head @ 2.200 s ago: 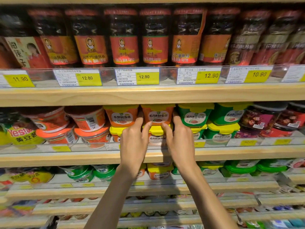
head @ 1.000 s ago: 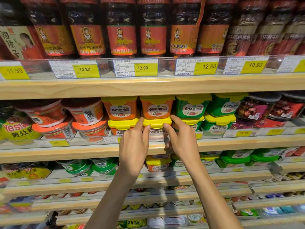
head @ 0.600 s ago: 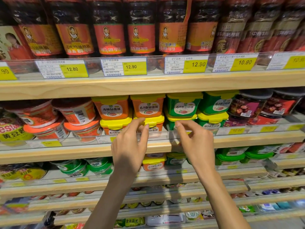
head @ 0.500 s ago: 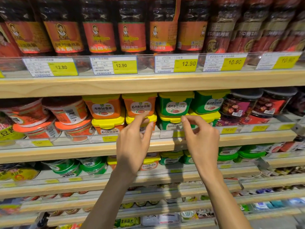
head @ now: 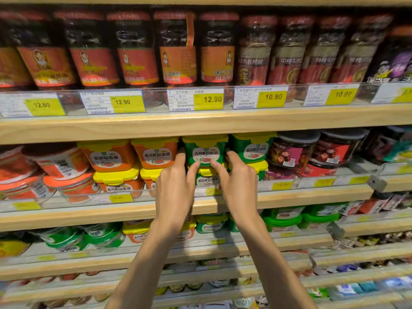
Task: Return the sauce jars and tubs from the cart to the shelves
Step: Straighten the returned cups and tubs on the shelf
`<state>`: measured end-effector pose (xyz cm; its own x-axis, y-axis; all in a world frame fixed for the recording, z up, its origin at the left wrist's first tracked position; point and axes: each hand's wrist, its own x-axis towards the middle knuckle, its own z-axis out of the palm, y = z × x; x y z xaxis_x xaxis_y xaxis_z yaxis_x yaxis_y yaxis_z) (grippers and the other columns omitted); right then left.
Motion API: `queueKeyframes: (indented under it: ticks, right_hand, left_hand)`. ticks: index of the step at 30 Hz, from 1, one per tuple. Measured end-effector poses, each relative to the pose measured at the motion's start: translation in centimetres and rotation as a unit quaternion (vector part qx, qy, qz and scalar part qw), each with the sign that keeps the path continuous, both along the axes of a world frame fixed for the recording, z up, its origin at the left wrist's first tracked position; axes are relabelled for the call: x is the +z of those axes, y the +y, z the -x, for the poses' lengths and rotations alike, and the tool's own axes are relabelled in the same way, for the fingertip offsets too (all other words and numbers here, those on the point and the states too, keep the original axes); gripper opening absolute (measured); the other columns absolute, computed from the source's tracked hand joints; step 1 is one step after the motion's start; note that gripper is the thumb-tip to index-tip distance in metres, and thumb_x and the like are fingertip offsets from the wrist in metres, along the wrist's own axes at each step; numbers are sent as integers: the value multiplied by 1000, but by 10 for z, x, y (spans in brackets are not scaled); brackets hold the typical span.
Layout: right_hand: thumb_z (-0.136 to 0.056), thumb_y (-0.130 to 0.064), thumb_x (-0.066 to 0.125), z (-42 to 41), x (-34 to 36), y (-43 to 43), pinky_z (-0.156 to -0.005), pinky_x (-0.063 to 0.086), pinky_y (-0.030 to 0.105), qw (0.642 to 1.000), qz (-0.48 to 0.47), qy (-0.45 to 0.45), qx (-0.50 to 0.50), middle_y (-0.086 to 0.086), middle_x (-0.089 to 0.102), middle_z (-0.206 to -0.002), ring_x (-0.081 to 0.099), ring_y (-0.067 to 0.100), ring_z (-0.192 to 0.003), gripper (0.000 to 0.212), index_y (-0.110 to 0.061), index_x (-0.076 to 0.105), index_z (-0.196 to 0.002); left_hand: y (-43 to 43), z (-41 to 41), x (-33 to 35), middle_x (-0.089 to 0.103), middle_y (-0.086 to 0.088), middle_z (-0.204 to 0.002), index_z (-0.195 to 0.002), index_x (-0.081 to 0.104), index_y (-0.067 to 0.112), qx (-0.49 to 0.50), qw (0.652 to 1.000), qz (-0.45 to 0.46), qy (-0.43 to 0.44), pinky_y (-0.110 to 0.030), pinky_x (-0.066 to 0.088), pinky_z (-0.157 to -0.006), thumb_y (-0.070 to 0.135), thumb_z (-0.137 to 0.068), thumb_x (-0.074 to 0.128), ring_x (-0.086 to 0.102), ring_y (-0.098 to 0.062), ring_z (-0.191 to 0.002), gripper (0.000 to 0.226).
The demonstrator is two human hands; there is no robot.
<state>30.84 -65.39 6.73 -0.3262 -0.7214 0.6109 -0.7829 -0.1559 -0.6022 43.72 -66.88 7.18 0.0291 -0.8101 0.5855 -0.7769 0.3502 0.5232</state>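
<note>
On the middle wooden shelf (head: 301, 194) two green sauce tubs are stacked: the upper green tub (head: 205, 147) on a lower green tub (head: 207, 180) with a yellow lid. My left hand (head: 175, 190) has its index finger up the upper tub's left side and its thumb at the tub's front bottom edge. My right hand (head: 239, 186) mirrors it on the right side. Both hands have fingers spread and only touch the tubs. Orange tubs (head: 156, 152) stand stacked just left. No cart is in view.
Red-labelled chili sauce jars (head: 138, 56) fill the top shelf behind price tags (head: 208, 99). More green tubs (head: 253, 148) and dark jars (head: 292, 150) stand to the right, round red tubs (head: 60, 161) to the left. Green-lidded tubs (head: 283, 218) fill the shelf below.
Both hands left the orange tub stack and shifted right to the green tub stack. The view moved right with them and came closer to the shelf.
</note>
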Motion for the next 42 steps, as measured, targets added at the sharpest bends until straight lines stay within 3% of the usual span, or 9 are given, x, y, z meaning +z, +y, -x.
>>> queueKeyframes:
  ticks: [6, 12, 15, 19, 24, 29, 36, 38, 42]
  right_hand:
    - [-101, -31, 55, -3, -8, -12, -54, 49, 38, 999, -16, -45, 20, 0, 62, -63, 62, 16, -56, 20, -11, 59, -102]
    - [-103, -32, 53, -3, -7, -15, -52, 50, 39, 999, -37, -24, 11, 1, 61, -60, 64, 18, -56, 22, -12, 58, -93]
    - [-101, -33, 56, 1, -5, -9, -57, 52, 38, 999, -32, -17, -14, 6, 68, -70, 67, 22, -64, 24, -11, 66, -104]
    - [-101, -28, 57, 8, -9, 10, -76, 56, 34, 999, -1, -22, -25, 6, 76, -104, 72, 22, -88, 32, -12, 67, -127]
    - [-103, -40, 50, 9, -17, 7, -74, 53, 37, 994, -103, -30, -12, 8, 75, -98, 69, 26, -88, 43, -23, 55, -142]
    - [-105, -37, 44, 3, -27, -1, -64, 59, 41, 992, -94, -87, 5, 8, 75, -89, 71, 18, -63, 43, -22, 52, -144]
    - [-101, -36, 56, -2, -28, 1, -66, 59, 38, 983, -89, -159, 19, 2, 75, -84, 68, 10, -53, 43, -24, 55, -142]
    - [-98, -37, 60, 0, -29, 0, -65, 59, 40, 980, -92, -173, 20, 1, 75, -79, 66, 13, -50, 44, -25, 57, -140]
    - [-94, -38, 67, 0, -30, 1, -65, 59, 42, 983, -83, -165, 15, 2, 76, -79, 65, 18, -51, 46, -25, 60, -138]
  left_hand:
    - [4, 12, 5, 70, -10, -80, -113, 59, 8, 25, 1000, 4, 16, -25, 24, -47, 35, -98, 59, 66, -32, -72, 31]
    - [0, 12, 1, 67, -10, -69, -107, 58, 9, 49, 999, 15, -11, -29, 30, -49, 40, -98, 59, 66, -34, -64, 32]
    - [0, 9, -2, 70, -9, -75, -110, 59, 11, 47, 999, 20, -12, -30, 33, -50, 41, -98, 58, 67, -35, -70, 33]
    - [7, 1, -8, 73, 0, -104, -125, 60, 18, 36, 999, 11, 6, -35, 47, -66, 39, -100, 56, 68, -28, -94, 34]
    - [14, 2, -14, 76, -6, -95, -139, 54, 20, 26, 1000, -16, -5, -42, 54, -69, 43, -101, 50, 71, -31, -86, 44]
    - [4, 2, -23, 75, -10, -98, -141, 50, 23, 14, 999, -49, -1, -41, 47, -70, 45, -101, 49, 69, -33, -89, 45]
    - [3, 5, -24, 74, -8, -109, -148, 45, 22, 14, 995, -90, 33, -22, 14, -70, 44, -102, 48, 64, -29, -106, 50]
    - [3, 4, -23, 73, -9, -111, -149, 44, 21, 10, 995, -93, 30, -23, 17, -72, 43, -102, 48, 63, -30, -109, 52]
    - [1, 0, -24, 74, -11, -110, -147, 47, 18, -3, 996, -84, 29, -35, 40, -75, 43, -101, 52, 66, -31, -105, 53]
